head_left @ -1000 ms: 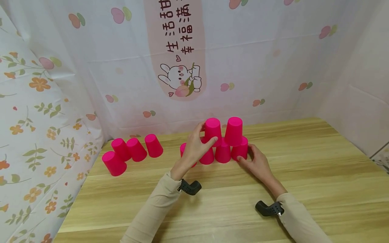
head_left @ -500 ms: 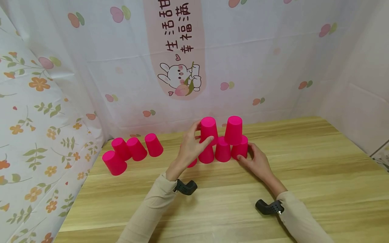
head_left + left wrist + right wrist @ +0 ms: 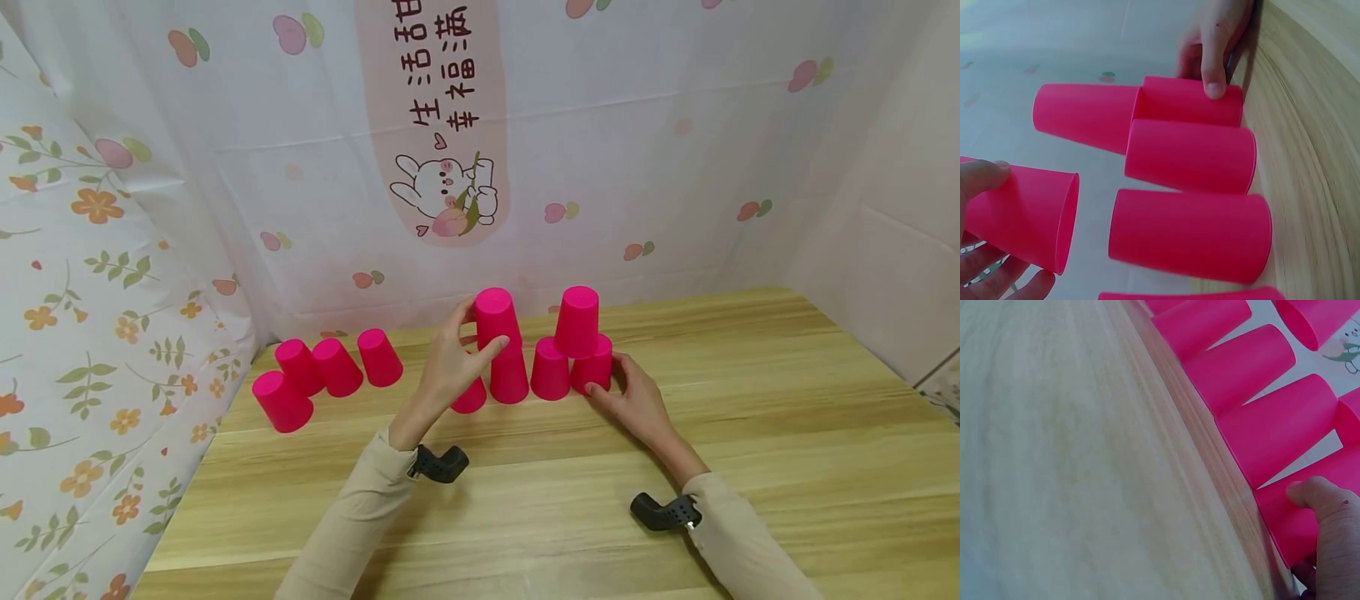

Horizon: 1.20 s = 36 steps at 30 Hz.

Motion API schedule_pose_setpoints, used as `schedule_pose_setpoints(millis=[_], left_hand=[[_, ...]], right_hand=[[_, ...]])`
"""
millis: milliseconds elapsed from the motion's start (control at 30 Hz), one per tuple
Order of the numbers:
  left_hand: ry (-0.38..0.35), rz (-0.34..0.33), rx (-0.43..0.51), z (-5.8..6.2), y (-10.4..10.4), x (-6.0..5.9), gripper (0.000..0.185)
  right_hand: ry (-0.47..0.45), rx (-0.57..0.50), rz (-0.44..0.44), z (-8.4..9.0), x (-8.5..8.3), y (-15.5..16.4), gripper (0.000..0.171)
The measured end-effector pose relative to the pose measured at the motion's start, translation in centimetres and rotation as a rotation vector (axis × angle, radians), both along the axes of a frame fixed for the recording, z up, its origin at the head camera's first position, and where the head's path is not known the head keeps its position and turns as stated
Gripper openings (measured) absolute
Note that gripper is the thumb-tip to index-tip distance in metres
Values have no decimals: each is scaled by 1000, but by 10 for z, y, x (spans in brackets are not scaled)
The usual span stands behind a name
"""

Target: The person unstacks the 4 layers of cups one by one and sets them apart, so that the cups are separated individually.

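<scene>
Ten pink cups [image 3: 576, 321], two hands [image 3: 633, 400], one wooden table [image 3: 750, 433].

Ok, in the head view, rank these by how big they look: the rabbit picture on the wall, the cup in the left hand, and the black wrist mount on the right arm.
1. Rabbit picture, clearly the largest.
2. Cup in the left hand.
3. Black wrist mount on the right arm, a little smaller than the cup; it sits nearer the camera, so that gap is unsure.

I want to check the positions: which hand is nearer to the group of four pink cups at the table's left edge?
Left. The left hand holds a raised cup just right of the four cups; the right hand is further right.
</scene>
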<state>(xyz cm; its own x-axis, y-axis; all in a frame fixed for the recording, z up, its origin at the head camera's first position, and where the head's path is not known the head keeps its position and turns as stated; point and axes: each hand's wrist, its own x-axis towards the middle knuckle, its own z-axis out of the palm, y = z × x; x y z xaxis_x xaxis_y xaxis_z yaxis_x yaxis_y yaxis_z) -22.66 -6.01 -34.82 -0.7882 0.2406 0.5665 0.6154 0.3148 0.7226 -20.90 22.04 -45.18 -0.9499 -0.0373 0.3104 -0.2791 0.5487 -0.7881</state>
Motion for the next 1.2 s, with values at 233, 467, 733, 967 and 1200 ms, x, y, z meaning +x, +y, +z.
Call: schedule_pose_setpoints(millis=[233, 467, 733, 967, 1200], left_hand=[[1, 33, -1, 1, -18, 4, 61], [40, 95, -2, 2, -36, 6, 59], [100, 161, 31, 2, -53, 7, 59], [115, 183, 16, 4, -70, 7, 62], [115, 233, -38, 4, -87, 11, 58]], right_hand=[[-1, 0, -2, 0, 0, -1, 58], [-4, 4, -7, 0, 1, -1, 58], [-5, 9, -13, 0, 1, -2, 58], [0, 13, -19, 1, 2, -2, 56], [2, 18, -14, 0, 1, -1, 57]])
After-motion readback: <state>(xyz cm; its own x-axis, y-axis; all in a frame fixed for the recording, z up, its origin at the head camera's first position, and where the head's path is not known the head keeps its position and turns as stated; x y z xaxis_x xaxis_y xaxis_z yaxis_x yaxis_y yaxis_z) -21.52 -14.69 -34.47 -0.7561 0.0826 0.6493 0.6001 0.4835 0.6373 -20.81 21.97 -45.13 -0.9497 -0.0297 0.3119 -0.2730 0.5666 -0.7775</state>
